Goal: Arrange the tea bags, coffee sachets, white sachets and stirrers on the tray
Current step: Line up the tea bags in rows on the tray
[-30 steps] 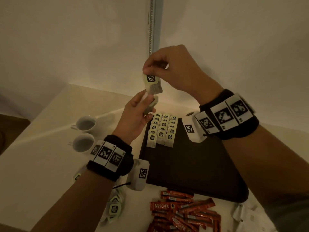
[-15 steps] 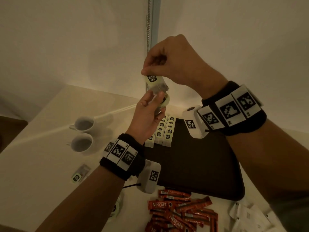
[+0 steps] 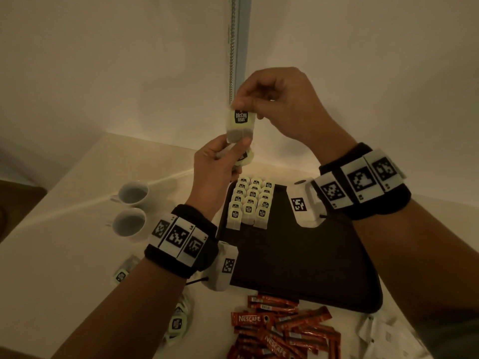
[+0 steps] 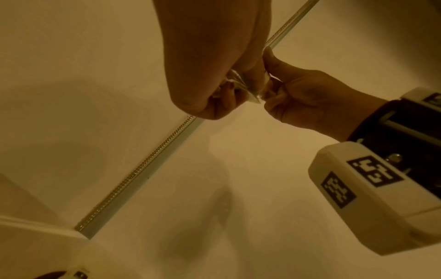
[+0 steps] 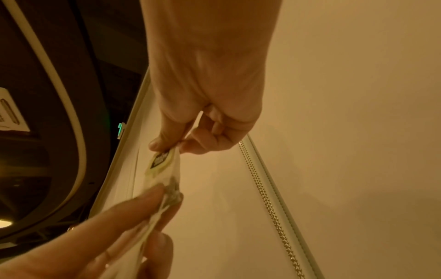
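Both hands' fingers pinch one tea bag (image 3: pixel 240 125): right hand (image 3: pixel 280 104) atop, left hand (image 3: pixel 217 164) below.

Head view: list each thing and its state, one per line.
Held tea bag: upright, in the air, pinched at top by right hand, at bottom by left hand.
Tea bags on tray: lined up in rows.
Tray: mostly bare.
Coffee sachets: loose heap, off tray.
Cups: upright.

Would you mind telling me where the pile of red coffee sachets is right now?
In the head view, the red coffee sachets lie heaped on the table, just off the near edge of the dark tray, between the person's forearms.
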`<state>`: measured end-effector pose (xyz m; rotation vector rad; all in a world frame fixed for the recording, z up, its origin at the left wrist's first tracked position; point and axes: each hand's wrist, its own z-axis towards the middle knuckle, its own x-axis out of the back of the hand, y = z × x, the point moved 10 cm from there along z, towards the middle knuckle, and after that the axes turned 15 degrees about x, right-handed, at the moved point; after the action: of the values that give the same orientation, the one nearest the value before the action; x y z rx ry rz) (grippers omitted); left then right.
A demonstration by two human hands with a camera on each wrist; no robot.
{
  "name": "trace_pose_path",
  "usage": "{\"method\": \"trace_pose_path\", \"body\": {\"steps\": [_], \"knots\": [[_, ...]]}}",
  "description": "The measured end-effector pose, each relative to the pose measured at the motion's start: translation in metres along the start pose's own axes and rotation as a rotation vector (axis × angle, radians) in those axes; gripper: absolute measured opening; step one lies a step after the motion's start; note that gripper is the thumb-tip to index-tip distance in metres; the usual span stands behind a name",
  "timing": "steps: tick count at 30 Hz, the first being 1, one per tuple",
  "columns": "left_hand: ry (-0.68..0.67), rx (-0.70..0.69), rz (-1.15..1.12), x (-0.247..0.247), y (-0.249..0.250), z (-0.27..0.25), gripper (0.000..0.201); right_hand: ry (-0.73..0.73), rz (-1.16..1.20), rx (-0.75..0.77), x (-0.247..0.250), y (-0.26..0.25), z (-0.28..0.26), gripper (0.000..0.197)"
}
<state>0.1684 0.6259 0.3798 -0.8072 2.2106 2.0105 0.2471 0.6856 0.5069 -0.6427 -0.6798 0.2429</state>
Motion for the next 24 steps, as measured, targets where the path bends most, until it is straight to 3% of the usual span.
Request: {"method": "trace_pose_path", "body": {"steps": [4,11,13,16,20,24], "knots": [[0.013,-0.035,0.02,0.002,0.004,-0.001,0.014,0.067,0.102,-0.022,0.006,0.003,-0.004,0.004],[0.012,-0.036,-0.009,0.005,0.003,0.0,0.019,0.051,0.125,0.017,0.004,0.0,-0.004,0.005],[-0.01,-0.009,-0.012,0.005,-0.003,0.001,0.025,0.058,0.12,0.038,0.006,-0.002,-0.003,0.006],[0.068,0.101,-0.11,0.026,-0.022,0.006,0.019,0.059,0.095,0.031,0.009,0.003,-0.009,0.006],[0.183,0.191,-0.24,0.065,-0.045,0.007,0.016,-0.026,0.011,-0.134,-0.007,0.047,-0.046,0.007],[0.21,0.184,-0.147,0.083,-0.046,0.005,0.014,-0.277,-0.049,-0.423,-0.06,0.119,-0.124,0.011]]}}
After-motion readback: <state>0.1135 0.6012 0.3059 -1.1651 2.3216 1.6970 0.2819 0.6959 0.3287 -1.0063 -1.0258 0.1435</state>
